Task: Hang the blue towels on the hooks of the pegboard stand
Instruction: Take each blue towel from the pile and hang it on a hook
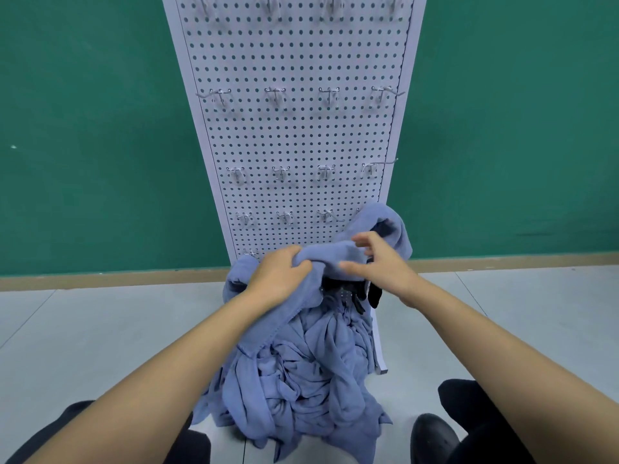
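A white pegboard stand (294,135) rises in front of me with rows of bare metal hooks (330,95). At its foot lies a heap of blue towels (301,380). One blue towel (335,252) is lifted above the heap, low against the board. My left hand (278,276) grips a bunched fold of it. My right hand (378,259) is just right of that, fingers spread and loosely bent over the towel's upper edge; whether they pinch the cloth I cannot tell. Something black (348,291) shows under the lifted towel.
A green wall (100,128) with a tan skirting stands behind the board. The floor (83,336) is pale grey. My dark-trousered knees and a black shoe (433,437) are at the bottom of the view, on either side of the heap.
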`<state>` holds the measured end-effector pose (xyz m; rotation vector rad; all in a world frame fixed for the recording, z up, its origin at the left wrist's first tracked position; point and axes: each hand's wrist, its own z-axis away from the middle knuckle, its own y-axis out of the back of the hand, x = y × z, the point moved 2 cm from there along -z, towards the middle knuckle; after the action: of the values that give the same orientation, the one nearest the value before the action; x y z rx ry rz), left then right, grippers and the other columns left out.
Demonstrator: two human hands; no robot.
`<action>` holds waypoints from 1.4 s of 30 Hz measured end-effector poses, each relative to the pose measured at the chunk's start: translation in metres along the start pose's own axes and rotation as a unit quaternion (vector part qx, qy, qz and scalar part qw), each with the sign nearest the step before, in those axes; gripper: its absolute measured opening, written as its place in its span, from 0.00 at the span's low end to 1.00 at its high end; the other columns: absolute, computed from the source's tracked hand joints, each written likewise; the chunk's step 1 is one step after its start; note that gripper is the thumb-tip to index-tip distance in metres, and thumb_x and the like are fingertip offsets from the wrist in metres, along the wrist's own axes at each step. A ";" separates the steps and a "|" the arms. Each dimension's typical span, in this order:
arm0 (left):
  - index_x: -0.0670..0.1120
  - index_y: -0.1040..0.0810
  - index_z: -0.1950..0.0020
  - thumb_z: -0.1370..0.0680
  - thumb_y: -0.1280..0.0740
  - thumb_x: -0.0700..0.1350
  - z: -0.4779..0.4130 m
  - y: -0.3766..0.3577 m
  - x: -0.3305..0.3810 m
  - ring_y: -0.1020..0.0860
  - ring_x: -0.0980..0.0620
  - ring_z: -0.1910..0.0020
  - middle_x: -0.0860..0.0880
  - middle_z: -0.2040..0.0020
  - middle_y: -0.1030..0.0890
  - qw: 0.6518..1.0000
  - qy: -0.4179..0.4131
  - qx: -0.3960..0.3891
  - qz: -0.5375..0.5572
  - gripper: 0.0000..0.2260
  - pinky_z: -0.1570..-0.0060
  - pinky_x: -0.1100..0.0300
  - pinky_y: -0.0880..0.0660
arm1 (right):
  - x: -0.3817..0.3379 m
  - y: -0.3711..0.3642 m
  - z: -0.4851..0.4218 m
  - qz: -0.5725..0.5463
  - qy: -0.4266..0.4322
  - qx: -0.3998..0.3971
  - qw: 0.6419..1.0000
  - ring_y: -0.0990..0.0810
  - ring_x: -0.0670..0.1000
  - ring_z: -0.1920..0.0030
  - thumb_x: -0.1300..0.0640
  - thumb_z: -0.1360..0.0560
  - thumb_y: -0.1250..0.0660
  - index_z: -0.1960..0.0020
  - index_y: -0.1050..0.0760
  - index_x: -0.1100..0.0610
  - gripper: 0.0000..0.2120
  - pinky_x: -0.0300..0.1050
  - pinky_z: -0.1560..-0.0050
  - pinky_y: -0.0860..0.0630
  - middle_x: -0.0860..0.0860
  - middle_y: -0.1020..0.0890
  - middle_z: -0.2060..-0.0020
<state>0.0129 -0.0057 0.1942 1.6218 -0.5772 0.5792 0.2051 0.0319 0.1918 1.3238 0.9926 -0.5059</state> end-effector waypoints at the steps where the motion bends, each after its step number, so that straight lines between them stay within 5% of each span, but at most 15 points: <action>1: 0.45 0.26 0.57 0.22 0.40 0.43 0.000 -0.003 0.001 0.27 0.47 0.59 0.45 0.59 0.22 0.999 -0.023 -0.032 -0.009 0.06 0.55 0.52 0.28 | -0.002 -0.005 0.000 0.043 0.038 -0.036 0.998 0.33 0.48 0.36 0.51 0.29 0.26 0.30 0.35 0.54 0.32 0.43 0.36 0.34 0.48 0.30 0.36; 5: 0.51 0.27 0.56 0.21 0.40 0.45 -0.001 -0.007 0.007 0.27 0.49 0.60 0.45 0.59 0.22 0.985 -0.092 -0.144 -0.010 0.05 0.54 0.51 0.28 | -0.004 -0.009 -0.002 0.184 0.111 -0.106 0.971 0.34 0.46 0.35 0.48 0.31 0.25 0.29 0.34 0.49 0.34 0.45 0.32 0.37 0.44 0.29 0.35; 9: 0.46 0.23 0.45 0.20 0.40 0.42 -0.008 -0.002 0.009 0.25 0.57 0.57 0.46 0.51 0.19 0.976 -0.114 -0.182 0.035 0.08 0.54 0.65 0.28 | -0.002 0.009 -0.002 0.106 0.047 -0.196 0.974 0.25 0.41 0.43 0.47 0.31 0.25 0.36 0.28 0.45 0.26 0.34 0.43 0.30 0.39 0.22 0.44; 12: 0.52 0.24 0.46 0.20 0.37 0.47 -0.015 -0.006 0.006 0.24 0.62 0.55 0.54 0.53 0.20 0.969 -0.127 -0.209 0.045 0.05 0.53 0.69 0.29 | 0.005 0.015 -0.009 0.117 0.068 -0.169 0.976 0.24 0.43 0.57 0.49 0.30 0.25 0.53 0.24 0.44 0.10 0.38 0.53 0.27 0.42 0.21 0.59; 15: 0.52 0.24 0.46 0.28 0.28 0.56 -0.024 -0.015 -0.005 0.23 0.55 0.51 0.54 0.51 0.20 0.967 -0.123 -0.221 0.006 0.15 0.50 0.61 0.27 | 0.011 0.023 -0.017 0.128 0.069 -0.134 0.980 0.23 0.47 0.60 0.49 0.30 0.25 0.58 0.25 0.46 0.08 0.45 0.55 0.25 0.45 0.20 0.63; 17: 0.48 0.24 0.48 0.29 0.26 0.55 -0.031 -0.021 -0.010 0.23 0.50 0.53 0.50 0.54 0.20 0.974 -0.124 -0.186 -0.044 0.16 0.53 0.55 0.27 | 0.013 0.033 -0.021 0.185 0.065 -0.099 0.976 0.22 0.49 0.58 0.46 0.31 0.26 0.58 0.25 0.48 0.10 0.49 0.54 0.25 0.47 0.19 0.62; 21: 0.51 0.30 0.56 0.26 0.31 0.54 -0.050 -0.019 0.005 0.26 0.50 0.61 0.52 0.61 0.24 0.986 -0.119 0.006 -0.118 0.11 0.64 0.54 0.32 | 0.004 0.050 -0.037 0.259 0.064 0.050 0.963 0.24 0.53 0.57 0.46 0.31 0.30 0.57 0.27 0.48 0.09 0.47 0.61 0.30 0.46 0.21 0.60; 27: 0.48 0.27 0.45 0.24 0.36 0.45 -0.097 -0.012 0.038 0.25 0.46 0.54 0.50 0.50 0.22 0.972 -0.093 0.172 -0.131 0.08 0.61 0.55 0.33 | -0.018 0.045 -0.076 0.250 0.067 0.200 0.945 0.23 0.59 0.51 0.54 0.25 0.35 0.45 0.29 0.55 0.10 0.49 0.57 0.29 0.52 0.22 0.48; 35: 0.44 0.37 0.56 0.22 0.39 0.39 -0.141 -0.040 0.017 0.30 0.44 0.62 0.44 0.55 0.26 0.979 -0.018 0.131 -0.158 0.06 0.64 0.53 0.35 | 0.002 0.006 -0.128 0.357 0.005 0.121 0.926 0.22 0.60 0.51 0.63 0.21 0.44 0.42 0.34 0.61 0.08 0.49 0.61 0.34 0.58 0.22 0.48; 37: 0.44 0.37 0.56 0.23 0.39 0.39 -0.139 -0.046 0.007 0.31 0.45 0.61 0.44 0.56 0.26 0.982 -0.018 0.122 -0.143 0.06 0.63 0.54 0.37 | 0.012 0.000 -0.129 0.307 0.012 0.104 0.946 0.23 0.59 0.57 0.61 0.21 0.42 0.49 0.36 0.59 0.03 0.48 0.63 0.34 0.57 0.23 0.56; 42: 0.44 0.30 0.51 0.24 0.38 0.38 -0.127 -0.051 -0.018 0.28 0.45 0.56 0.46 0.51 0.24 0.988 -0.042 0.136 -0.064 0.04 0.62 0.52 0.32 | 0.038 -0.011 -0.125 0.085 0.039 0.046 0.995 0.26 0.53 0.62 0.61 0.26 0.31 0.52 0.33 0.57 0.10 0.44 0.62 0.30 0.52 0.24 0.62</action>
<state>0.0275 0.1273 0.1595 1.9324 -0.4667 0.5126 0.1777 0.1569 0.1613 1.5058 0.9196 -0.3775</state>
